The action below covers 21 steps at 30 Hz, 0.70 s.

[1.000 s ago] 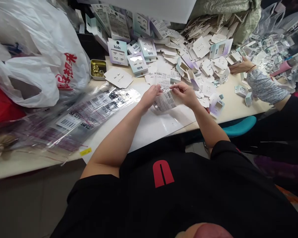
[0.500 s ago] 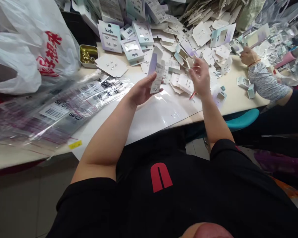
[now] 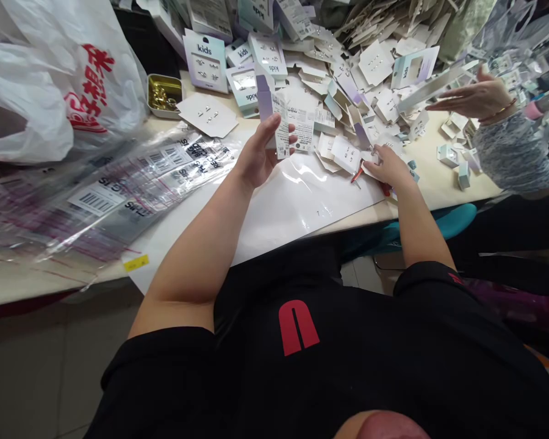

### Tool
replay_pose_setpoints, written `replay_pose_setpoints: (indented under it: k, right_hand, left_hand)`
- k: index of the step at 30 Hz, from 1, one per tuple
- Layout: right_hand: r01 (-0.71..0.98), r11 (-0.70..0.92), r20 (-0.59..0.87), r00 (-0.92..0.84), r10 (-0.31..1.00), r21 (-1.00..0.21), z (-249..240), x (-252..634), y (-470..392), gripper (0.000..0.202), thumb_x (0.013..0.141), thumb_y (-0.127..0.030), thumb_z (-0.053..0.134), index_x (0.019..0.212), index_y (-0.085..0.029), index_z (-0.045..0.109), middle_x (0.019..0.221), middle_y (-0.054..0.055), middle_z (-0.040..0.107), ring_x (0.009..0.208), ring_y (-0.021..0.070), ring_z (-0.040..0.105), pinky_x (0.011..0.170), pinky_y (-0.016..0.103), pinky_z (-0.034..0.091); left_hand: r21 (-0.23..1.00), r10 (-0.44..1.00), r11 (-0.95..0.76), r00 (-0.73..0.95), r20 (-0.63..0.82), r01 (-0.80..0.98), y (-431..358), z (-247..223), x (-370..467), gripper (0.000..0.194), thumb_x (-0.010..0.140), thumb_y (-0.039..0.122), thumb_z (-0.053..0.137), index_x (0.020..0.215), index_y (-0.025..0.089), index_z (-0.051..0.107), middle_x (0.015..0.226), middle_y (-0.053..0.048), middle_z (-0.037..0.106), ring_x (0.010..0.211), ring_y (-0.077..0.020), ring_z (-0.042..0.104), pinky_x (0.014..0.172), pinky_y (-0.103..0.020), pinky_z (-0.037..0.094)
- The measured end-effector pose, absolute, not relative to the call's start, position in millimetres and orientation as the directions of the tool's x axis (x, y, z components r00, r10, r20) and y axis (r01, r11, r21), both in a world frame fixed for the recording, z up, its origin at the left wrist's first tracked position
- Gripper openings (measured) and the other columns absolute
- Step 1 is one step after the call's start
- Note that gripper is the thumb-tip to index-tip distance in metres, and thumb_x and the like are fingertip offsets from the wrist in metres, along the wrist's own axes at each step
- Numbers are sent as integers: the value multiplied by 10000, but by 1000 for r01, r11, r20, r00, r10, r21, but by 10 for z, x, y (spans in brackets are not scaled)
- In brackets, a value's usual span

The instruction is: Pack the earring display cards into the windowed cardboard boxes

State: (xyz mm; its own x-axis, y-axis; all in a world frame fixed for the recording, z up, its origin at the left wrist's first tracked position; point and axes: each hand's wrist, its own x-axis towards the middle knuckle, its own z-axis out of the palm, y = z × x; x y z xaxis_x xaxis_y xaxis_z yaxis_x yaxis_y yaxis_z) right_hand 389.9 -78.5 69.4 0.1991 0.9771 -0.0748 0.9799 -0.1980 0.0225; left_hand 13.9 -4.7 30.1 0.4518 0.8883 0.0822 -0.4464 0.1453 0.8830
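Observation:
A small white and lilac box (image 3: 281,135) stands upright in my left hand (image 3: 260,152), its top flap raised and my fingers wrapped round its lower part. My right hand (image 3: 388,166) is low over the table at the right, its thumb and fingers closed near a red-handled tool (image 3: 357,175) and the edge of the pile of white cards. Whatever those fingers hold is too small to make out. Just left of the tool lies a white earring card (image 3: 346,153). Several kids boxes (image 3: 205,61) lie behind my hands.
At the left are a white plastic bag (image 3: 55,73), clear printed bags (image 3: 96,200) and a tin of gold-coloured pieces (image 3: 165,96). Another person's hand (image 3: 485,97) reaches in at the right, over small boxes. A white sheet (image 3: 279,210) covers the table's front.
My right hand has moved down and to the right, from above the cards to the table. My left hand has raised the box slightly leftward. The other person's hand has moved and opened out.

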Motion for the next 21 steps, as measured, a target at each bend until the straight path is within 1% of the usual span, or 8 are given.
replay_pose_setpoints:
  k: [3, 6, 10, 12, 15, 17, 19, 21]
  right_hand:
    - [967, -250, 13, 250, 968, 43, 609, 3887, -756, 539, 1077, -402, 645, 1529, -109, 645, 1505, 269, 686, 1349, 437, 676, 1094, 561, 541]
    - [978, -189, 36, 186, 982, 92, 624, 3875, -702, 460, 1064, -333, 654, 1454, -93, 689, 1443, 265, 719, 1269, 405, 702, 1069, 527, 521]
    - [952, -78, -53, 98, 994, 296, 708, 3837, -589, 417, 1036, -289, 673, 1387, -67, 718, 1279, 224, 789, 1363, 365, 663, 1248, 539, 389]
    - [936, -79, -40, 99, 994, 343, 759, 3814, -542, 347, 1045, -233, 611, 1304, -47, 749, 1259, 233, 788, 1359, 348, 666, 1269, 527, 361]
    - [908, -244, 79, 231, 970, 340, 892, 3835, -513, 366, 1066, -164, 470, 1244, -55, 770, 1256, 255, 777, 1209, 331, 719, 1047, 462, 493]
    - [870, -388, 164, 354, 921, 305, 1030, 3906, -516, 404, 1076, -150, 423, 1261, -81, 775, 1217, 259, 785, 1117, 325, 728, 910, 439, 499]
    - [847, -491, 276, 431, 859, 203, 1184, 3994, -517, 432, 1090, -133, 395, 1319, -104, 760, 1248, 258, 780, 1111, 320, 724, 907, 443, 494]
    - [869, -494, 455, 423, 784, 43, 1313, 4035, -499, 448, 1103, -101, 369, 1347, -127, 744, 1365, 238, 742, 1236, 301, 688, 1028, 431, 488]
  left_hand:
    - [902, 875, 132, 475, 89, -411, -56, 292, 148, 609, 1029, 763, 597, 1285, 212, 614, 1392, -91, 690, 1523, -402, 557, 1332, -692, 384]
    - [895, 860, 139, 500, 103, -423, -66, 292, 154, 590, 1001, 764, 647, 1272, 241, 615, 1378, -91, 699, 1500, -408, 567, 1344, -682, 389]
    - [905, 861, 156, 503, 71, -395, -99, 334, 155, 478, 1061, 599, 593, 1330, 204, 579, 1406, -124, 681, 1488, -395, 591, 1339, -643, 416]
    - [918, 864, 156, 501, 52, -365, -118, 363, 154, 468, 1091, 549, 529, 1376, 179, 558, 1414, -140, 666, 1502, -397, 588, 1320, -631, 440]
    - [925, 867, 152, 496, 44, -347, -135, 390, 153, 496, 1097, 555, 511, 1411, 173, 551, 1417, -162, 658, 1514, -408, 578, 1299, -637, 457]
    - [922, 872, 149, 488, 48, -357, -137, 391, 154, 522, 1067, 597, 563, 1396, 192, 568, 1416, -164, 664, 1509, -409, 579, 1295, -646, 462]
    - [914, 877, 149, 478, 54, -377, -134, 380, 162, 539, 1028, 630, 618, 1360, 207, 590, 1399, -157, 679, 1509, -407, 578, 1292, -635, 475]
    - [900, 881, 150, 468, 66, -409, -133, 366, 177, 569, 996, 655, 657, 1339, 205, 597, 1360, -152, 698, 1520, -412, 572, 1282, -611, 496]
